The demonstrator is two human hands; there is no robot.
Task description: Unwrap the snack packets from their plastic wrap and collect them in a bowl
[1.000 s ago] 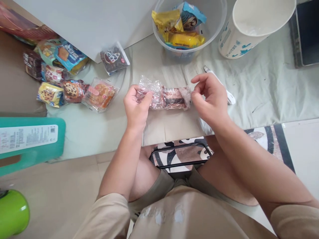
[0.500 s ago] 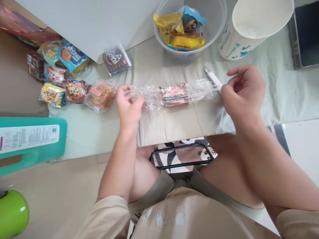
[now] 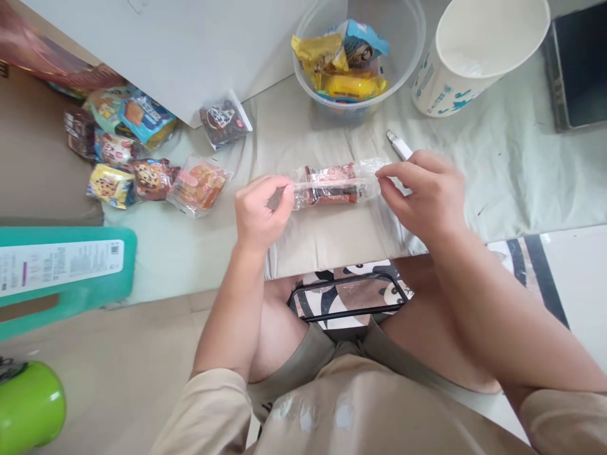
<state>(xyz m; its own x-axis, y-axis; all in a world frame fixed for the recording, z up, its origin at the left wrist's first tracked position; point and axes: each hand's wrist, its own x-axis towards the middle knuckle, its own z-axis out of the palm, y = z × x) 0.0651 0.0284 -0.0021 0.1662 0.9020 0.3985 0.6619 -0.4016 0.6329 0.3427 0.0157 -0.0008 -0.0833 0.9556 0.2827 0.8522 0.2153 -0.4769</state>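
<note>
A reddish-brown snack packet [image 3: 331, 193] lies on the cloth-covered table between my hands, with clear plastic film [image 3: 372, 169] around it and out past both its ends. My left hand [image 3: 262, 208] pinches the film left of the packet between thumb and fingertips. On the other side, my right hand [image 3: 427, 193] pinches the film's right part the same way. A slim white tool with a metal tip [image 3: 398, 145] lies just beyond my right hand, its near end hidden behind the fingers.
A clear round tub [image 3: 412, 60] holds several yellow and blue snack packets. To its right stand a white paper bucket [image 3: 450, 88] and a dark-screened device [image 3: 581, 69]. Wrapped snacks [image 3: 154, 177] sit at left, near a teal container [image 3: 126, 265]. A white panel [image 3: 190, 44] rises behind.
Both hands have moved inward toward the packet, the right one farther. The film's ends, spread out to the sides before, are now drawn in over the packet.
</note>
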